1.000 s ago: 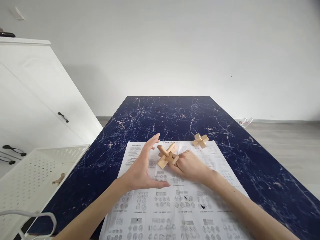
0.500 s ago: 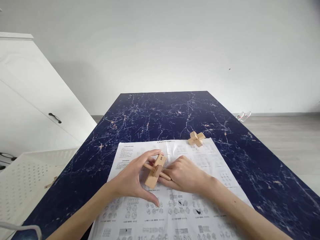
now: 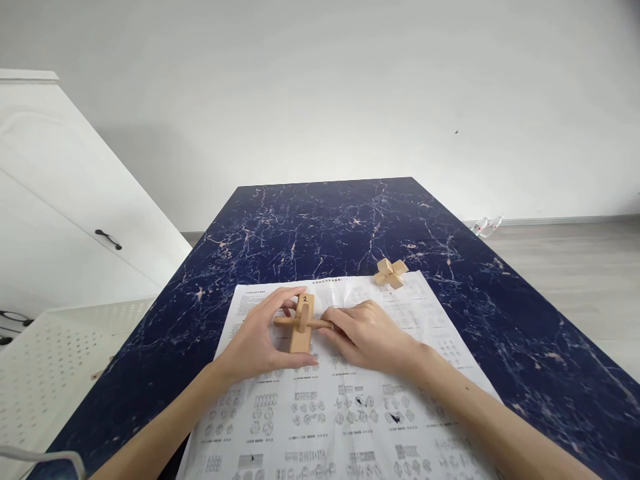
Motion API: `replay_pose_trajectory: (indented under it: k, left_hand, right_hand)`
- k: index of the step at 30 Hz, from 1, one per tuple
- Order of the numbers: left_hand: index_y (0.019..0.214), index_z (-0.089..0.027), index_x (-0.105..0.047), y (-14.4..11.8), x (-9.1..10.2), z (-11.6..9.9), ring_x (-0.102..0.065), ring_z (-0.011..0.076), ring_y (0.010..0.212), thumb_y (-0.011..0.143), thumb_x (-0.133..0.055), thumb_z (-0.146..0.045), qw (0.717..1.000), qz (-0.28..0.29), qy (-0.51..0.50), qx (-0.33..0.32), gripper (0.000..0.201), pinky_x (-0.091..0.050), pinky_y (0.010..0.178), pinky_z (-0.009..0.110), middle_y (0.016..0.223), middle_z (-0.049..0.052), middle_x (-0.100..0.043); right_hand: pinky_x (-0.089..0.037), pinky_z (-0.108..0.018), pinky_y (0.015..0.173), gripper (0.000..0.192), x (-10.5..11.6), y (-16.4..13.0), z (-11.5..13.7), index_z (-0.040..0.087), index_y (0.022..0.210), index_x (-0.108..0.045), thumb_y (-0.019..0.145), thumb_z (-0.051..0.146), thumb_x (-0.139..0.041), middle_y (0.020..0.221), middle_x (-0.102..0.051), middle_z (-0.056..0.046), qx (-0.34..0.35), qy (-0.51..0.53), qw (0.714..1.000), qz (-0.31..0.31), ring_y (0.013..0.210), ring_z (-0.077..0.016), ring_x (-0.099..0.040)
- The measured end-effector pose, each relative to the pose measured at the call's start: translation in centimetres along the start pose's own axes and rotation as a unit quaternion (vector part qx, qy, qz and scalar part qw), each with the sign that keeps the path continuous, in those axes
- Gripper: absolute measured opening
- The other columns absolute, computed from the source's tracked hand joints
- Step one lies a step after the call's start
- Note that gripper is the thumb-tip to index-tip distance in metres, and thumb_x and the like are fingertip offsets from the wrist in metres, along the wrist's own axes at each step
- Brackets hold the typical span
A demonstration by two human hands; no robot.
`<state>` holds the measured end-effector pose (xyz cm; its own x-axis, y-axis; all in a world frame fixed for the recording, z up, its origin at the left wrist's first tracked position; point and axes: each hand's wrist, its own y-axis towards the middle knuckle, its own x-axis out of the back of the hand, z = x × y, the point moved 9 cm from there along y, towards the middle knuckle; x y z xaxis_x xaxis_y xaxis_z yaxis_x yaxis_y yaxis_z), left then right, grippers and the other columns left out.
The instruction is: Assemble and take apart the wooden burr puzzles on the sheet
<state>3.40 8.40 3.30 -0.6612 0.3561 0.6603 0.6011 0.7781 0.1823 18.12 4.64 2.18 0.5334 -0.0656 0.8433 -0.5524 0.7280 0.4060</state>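
A wooden cross-shaped puzzle, marked with the number 2, lies flat on the printed sheet. Both hands are on it. My left hand cups it from the left, thumb under its near end and fingers over its far end. My right hand pinches the right tip of its thin crossbar. A second, smaller wooden cross puzzle sits untouched at the sheet's far right corner.
The sheet lies on a dark blue marbled table. A white perforated basket stands left of the table, beside a white cabinet. Grey floor runs along the right side, with plastic bottles by the wall.
The numbered puzzle has come down and left from my right hand's raised grip to lie flat on the sheet. My left hand, open a second ago, has closed around it.
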Motion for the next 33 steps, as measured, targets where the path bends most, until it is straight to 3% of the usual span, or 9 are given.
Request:
replay_pose_trajectory:
  k: [8, 19, 33]
  left_hand:
    - [0.141, -0.032, -0.058, 0.2, 0.2, -0.3, -0.069, 0.0281, 0.109, 0.070, -0.097, -0.048, 1.000, -0.014, 0.011, -0.020, 0.083, -0.063, 0.097, 0.047, 0.131, 0.007, -0.067]
    - [0.138, -0.030, -0.060, 0.1, 0.7, -0.3, -0.070, 0.0263, 0.105, 0.071, -0.096, -0.044, 0.998, -0.042, 0.041, -0.031, 0.078, -0.061, 0.094, 0.043, 0.129, 0.006, -0.070]
    - [0.133, -0.028, -0.061, 0.1, 0.7, -0.7, -0.069, 0.0264, 0.104, 0.070, -0.096, -0.042, 0.998, -0.050, 0.021, -0.021, 0.073, -0.063, 0.092, 0.044, 0.124, 0.007, -0.068]
  right_hand:
    - [-0.020, -0.031, 0.054, 0.035, 0.3, 0.0, -0.3, 0.019, 0.084, -0.059, 0.111, 0.033, -0.043, 0.062, -0.063, 0.000, -0.030, -0.020, 0.998, -0.046, 0.048, -0.0121, -0.041]
    - [-0.026, -0.029, 0.057, 0.035, -0.2, 0.1, -0.8, 0.020, 0.088, -0.059, 0.114, 0.033, -0.040, 0.071, -0.064, 0.000, -0.028, 0.065, 0.997, -0.002, 0.055, -0.0131, -0.044]
    - [-0.027, -0.030, 0.058, 0.028, -0.5, -0.3, -1.6, 0.020, 0.090, -0.066, 0.108, 0.033, -0.049, 0.074, -0.073, -0.002, -0.119, 0.037, 0.991, -0.051, 0.058, -0.0147, -0.056]
